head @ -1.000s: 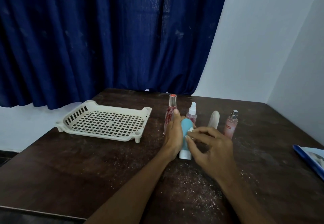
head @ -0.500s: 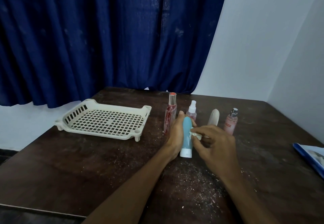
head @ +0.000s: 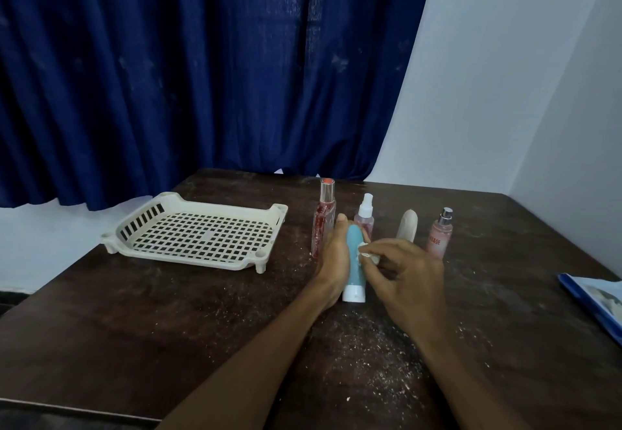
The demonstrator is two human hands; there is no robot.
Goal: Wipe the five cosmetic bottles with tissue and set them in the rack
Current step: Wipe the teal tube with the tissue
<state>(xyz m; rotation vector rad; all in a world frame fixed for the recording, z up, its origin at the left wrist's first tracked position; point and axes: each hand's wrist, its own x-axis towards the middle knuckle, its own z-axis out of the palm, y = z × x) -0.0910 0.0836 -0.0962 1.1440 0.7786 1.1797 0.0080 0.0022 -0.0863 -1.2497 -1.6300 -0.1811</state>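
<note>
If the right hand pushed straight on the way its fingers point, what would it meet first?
The blue tube: the right hand pinches tissue apparently touching it, with the left hand holding the tube's far side.

Dark table, scattered white specks.
Rack sits left of the left hand, four bottles stand beyond the hands, blue booklet lies right of the right hand.

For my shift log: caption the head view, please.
Left hand steadies the blue tube cap-down while right hand wipes it with tissue; rack holds no bottles.
</note>
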